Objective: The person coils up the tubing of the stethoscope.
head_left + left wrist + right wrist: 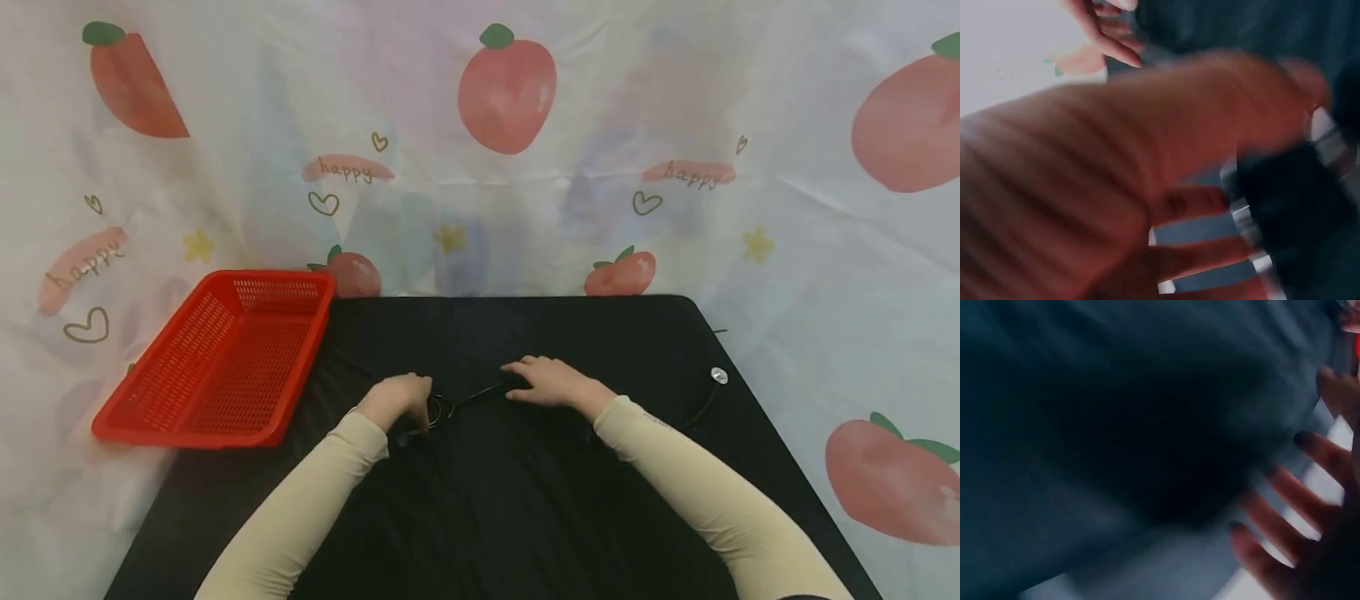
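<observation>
A stethoscope (478,394) with a black tube and shiny metal ear tubes lies across the black table. Its silver chest piece (718,376) rests near the table's right edge, and the right forearm hides part of the tubing. My left hand (401,398) grips the metal ear tubes; in the left wrist view the thumb and fingers stand on either side of the bright metal (1244,219), which is blurred. Over the tube, my right hand (555,383) hovers palm down with fingers extended and apart, holding nothing; the right wrist view shows its spread fingers (1291,506).
A red plastic basket (187,439) with perforated walls stands at the table's left back corner. The black table (480,517) ends at a sloping right edge. Behind it hangs a pale cloth (420,100) printed with fruit and hearts.
</observation>
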Demonstrator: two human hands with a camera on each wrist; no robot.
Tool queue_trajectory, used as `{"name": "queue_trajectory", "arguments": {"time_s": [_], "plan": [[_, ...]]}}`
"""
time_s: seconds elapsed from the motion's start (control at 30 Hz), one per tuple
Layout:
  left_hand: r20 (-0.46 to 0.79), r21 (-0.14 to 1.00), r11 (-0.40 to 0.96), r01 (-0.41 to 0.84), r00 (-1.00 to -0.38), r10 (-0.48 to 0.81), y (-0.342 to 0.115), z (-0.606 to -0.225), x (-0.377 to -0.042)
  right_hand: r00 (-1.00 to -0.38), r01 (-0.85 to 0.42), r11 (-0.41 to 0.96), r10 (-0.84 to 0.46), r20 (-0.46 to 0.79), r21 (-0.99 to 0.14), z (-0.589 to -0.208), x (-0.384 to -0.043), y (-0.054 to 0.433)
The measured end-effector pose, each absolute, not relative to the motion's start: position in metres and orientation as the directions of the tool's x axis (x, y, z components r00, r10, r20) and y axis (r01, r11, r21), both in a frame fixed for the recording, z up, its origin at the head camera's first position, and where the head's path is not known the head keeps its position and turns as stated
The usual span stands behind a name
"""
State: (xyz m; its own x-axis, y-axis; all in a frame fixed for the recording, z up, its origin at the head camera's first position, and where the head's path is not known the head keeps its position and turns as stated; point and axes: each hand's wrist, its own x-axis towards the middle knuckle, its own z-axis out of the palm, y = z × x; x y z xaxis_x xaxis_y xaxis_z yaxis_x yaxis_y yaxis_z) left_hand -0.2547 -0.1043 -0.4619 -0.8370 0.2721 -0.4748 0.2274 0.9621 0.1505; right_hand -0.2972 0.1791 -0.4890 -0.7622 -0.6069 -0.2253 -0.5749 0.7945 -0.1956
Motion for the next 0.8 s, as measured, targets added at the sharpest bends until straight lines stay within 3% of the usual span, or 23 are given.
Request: {"name": "queue_trajectory", "arguments": {"time_s": [0.2, 0.4, 0.47, 0.53, 0.67, 0.8], "plan": [[-0.25, 0.152, 0.961, 0.231, -0.931, 0.264, -0.128, -0.501, -0.224, -0.754, -0.656, 0.733, -0.647, 0.114, -0.18, -0.536, -0.28, 0.197], [-0.145, 0.178, 0.956, 0.232, -0.955, 0.259, -0.16, -0.52, -0.217, -0.829, -0.541, 0.735, -0.547, 0.114, -0.408, -0.528, -0.27, 0.217], [-0.124, 0.187, 0.952, 0.243, -0.955, 0.268, -0.164, -0.522, -0.217, -0.821, -0.547, 0.723, -0.562, 0.101, -0.423, -0.518, -0.265, 0.219], [-0.096, 0.186, 0.944, 0.271, -0.952, 0.292, -0.165, -0.521, -0.216, -0.777, -0.605, 0.691, -0.62, 0.104, -0.395, -0.504, -0.257, 0.217], [-0.006, 0.124, 0.909, 0.398, -0.916, 0.402, -0.157, -0.514, -0.214, -0.62, -0.773, 0.572, -0.774, 0.133, -0.274, -0.47, -0.241, 0.207], [0.039, 0.137, 0.831, 0.539, -0.841, 0.539, -0.14, -0.496, -0.21, -0.491, -0.849, 0.442, -0.862, 0.127, -0.289, -0.424, -0.229, 0.194]]}}
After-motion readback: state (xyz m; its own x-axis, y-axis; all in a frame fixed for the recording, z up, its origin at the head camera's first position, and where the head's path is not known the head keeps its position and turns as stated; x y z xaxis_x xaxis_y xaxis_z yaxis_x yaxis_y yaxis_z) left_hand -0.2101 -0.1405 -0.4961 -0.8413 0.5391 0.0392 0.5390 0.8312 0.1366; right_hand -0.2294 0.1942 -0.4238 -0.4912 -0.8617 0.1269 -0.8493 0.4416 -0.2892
